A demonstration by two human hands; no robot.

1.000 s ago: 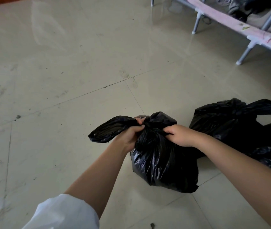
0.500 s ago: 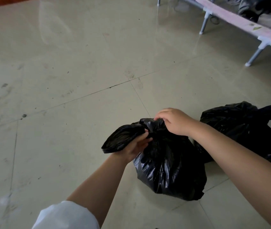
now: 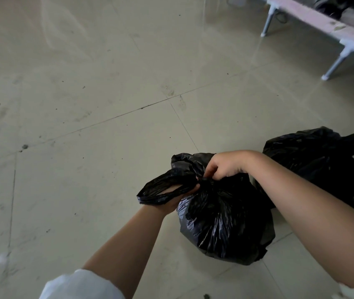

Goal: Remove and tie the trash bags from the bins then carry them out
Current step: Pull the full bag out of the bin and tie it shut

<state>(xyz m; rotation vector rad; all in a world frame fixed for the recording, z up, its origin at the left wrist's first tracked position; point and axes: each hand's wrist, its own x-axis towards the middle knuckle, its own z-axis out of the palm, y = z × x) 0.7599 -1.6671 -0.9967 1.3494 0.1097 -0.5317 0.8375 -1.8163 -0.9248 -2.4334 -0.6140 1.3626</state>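
Note:
A full black trash bag [image 3: 223,221] sits on the tiled floor at lower centre. My left hand [image 3: 171,200] grips one twisted flap of the bag's mouth, which sticks out to the left and partly covers the fingers. My right hand [image 3: 225,165] comes over the top and pinches the other flap at the gathered neck. A second black trash bag [image 3: 322,160] lies on the floor just right of the first, partly hidden behind my right forearm.
A metal-legged cot frame [image 3: 314,20] with a pink edge stands at the top right, with dark things on it. Beige floor tiles [image 3: 85,104] with dirt specks stretch to the left and ahead.
My right hand has lifted from the right side of the neck and crossed over the top toward the left flap. The left hand keeps its grip on the left flap.

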